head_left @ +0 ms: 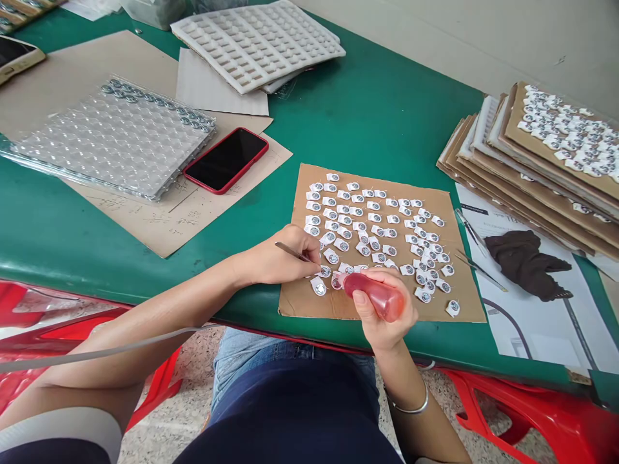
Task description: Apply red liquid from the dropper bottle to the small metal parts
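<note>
Left hand [283,258] pinches a slim metal pick [289,252] among white discs [318,286] on a cardboard sheet [464,283] by the table's [367,116] front edge; right hand [382,309] clenches a red squeeze bottle [376,296]; overpressing could drip liquid on the discs; a stray wrist could scatter them.

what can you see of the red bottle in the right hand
The small squeeze bottle looks like translucent red plastic with reddish contents. It lies almost level, tapering leftward to a narrow end beside a white tag. The fingers of the right hand wrap around it, holding it above the brown cardboard sheet.
</note>
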